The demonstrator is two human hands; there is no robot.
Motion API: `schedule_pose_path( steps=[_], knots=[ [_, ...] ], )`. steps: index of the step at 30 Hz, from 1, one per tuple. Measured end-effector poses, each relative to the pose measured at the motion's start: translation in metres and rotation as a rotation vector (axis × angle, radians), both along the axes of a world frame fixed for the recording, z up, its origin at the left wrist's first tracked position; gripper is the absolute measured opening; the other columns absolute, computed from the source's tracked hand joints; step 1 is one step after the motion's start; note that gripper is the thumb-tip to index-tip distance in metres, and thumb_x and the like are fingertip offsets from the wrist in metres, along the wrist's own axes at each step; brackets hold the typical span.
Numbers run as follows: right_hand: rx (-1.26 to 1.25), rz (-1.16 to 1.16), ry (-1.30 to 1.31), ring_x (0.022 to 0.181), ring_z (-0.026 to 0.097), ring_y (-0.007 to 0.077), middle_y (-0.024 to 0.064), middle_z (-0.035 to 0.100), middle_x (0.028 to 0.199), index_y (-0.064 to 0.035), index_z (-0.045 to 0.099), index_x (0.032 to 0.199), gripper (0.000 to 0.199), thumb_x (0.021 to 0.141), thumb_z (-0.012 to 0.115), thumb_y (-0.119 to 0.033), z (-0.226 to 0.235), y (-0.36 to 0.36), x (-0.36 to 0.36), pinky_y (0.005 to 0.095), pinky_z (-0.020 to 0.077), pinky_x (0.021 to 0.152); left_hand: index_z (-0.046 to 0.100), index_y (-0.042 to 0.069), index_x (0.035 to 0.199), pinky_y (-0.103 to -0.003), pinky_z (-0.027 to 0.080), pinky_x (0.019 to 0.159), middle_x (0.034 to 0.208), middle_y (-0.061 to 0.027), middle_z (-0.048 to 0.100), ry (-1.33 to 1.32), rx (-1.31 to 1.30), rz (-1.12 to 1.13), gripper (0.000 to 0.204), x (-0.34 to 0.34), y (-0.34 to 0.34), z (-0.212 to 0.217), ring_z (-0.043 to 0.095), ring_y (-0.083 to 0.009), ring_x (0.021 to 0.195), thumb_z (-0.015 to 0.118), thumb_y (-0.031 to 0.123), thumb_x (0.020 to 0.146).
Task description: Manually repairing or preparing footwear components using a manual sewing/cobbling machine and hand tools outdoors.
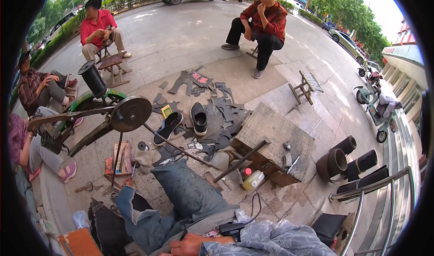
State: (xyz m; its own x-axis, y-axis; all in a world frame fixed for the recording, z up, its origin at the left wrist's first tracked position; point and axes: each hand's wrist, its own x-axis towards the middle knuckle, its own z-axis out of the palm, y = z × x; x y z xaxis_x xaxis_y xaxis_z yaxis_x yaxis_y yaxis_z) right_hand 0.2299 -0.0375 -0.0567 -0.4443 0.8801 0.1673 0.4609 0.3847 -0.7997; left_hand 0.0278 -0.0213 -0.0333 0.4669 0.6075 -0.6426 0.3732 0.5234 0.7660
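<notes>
My right hand lies at the lower edge, reaching in from the right in a grey-blue patterned sleeve. Its fingers look curled, but the frame edge cuts them off, and I cannot make out what they hold. Beside the wrist is a small black box with a cable. A dark blue-grey cloth covers my lap, just beyond the hand. My left hand is out of sight. Farther out, a pair of black slip-on shoes, the left one and the right one, sits among dark sheet scraps.
A hand-cranked sewing machine with a large black thread spool stands at left. A worn wooden box and a yellowish bottle are at right, near dark rolls and a metal railing. Several people sit around.
</notes>
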Motion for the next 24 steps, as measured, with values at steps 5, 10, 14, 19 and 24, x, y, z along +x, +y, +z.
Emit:
schedule_pose_path(
  steps=[5,10,14,19,24],
  knots=[
    [-0.050,-0.049,-0.065,0.078,0.063,0.0307,0.0135,0.062,0.091,-0.0103,0.062,0.102,0.028,0.076,0.059,-0.020,-0.007,-0.018,-0.011,0.0417,0.0516,0.062,0.058,0.005,0.105,-0.028,0.043,0.072,0.086,-0.0046,0.060,-0.156,-0.001,0.104,0.027,-0.011,-0.024,-0.018,0.054,-0.0122,0.082,0.066,0.025,0.088],
    [-0.071,-0.138,0.112,0.070,0.060,0.0351,0.0123,0.051,0.088,-0.0059,0.054,0.087,0.019,0.070,0.061,-0.010,-0.004,-0.012,-0.011,0.0425,0.0506,0.056,0.060,0.000,0.097,-0.029,0.046,0.066,0.077,-0.0054,0.061,-0.052,0.064,0.169,0.023,-0.001,-0.019,-0.002,0.056,-0.0120,0.072,0.070,0.017,0.084],
    [-0.077,-0.135,0.021,0.070,0.061,0.0294,0.0070,0.053,0.089,-0.0060,0.054,0.098,0.033,0.067,0.064,-0.008,0.011,-0.015,0.006,0.0393,0.0491,0.050,0.057,-0.002,0.096,-0.020,0.044,0.061,0.077,-0.0015,0.061,-0.139,0.083,0.102,0.022,0.011,-0.009,0.007,0.055,-0.0044,0.069,0.068,0.003,0.077],
    [-0.054,-0.199,0.067,0.067,0.061,0.0280,0.0099,0.058,0.086,-0.0039,0.057,0.093,0.025,0.070,0.059,0.003,0.025,-0.015,0.010,0.0340,0.0468,0.052,0.060,0.000,0.094,-0.023,0.044,0.062,0.077,0.0001,0.058,-0.120,0.198,0.013,0.024,0.012,-0.007,0.009,0.053,-0.0050,0.070,0.071,0.013,0.078],
    [-0.058,-0.122,0.052,0.064,0.061,0.0283,0.0118,0.059,0.082,-0.0026,0.059,0.090,0.021,0.071,0.059,0.004,0.017,-0.003,0.001,0.0340,0.0492,0.054,0.060,0.002,0.090,-0.020,0.040,0.058,0.074,0.0020,0.054,-0.174,0.276,0.105,0.016,0.004,-0.014,-0.005,0.047,-0.0027,0.065,0.067,0.010,0.078]
  ],
)
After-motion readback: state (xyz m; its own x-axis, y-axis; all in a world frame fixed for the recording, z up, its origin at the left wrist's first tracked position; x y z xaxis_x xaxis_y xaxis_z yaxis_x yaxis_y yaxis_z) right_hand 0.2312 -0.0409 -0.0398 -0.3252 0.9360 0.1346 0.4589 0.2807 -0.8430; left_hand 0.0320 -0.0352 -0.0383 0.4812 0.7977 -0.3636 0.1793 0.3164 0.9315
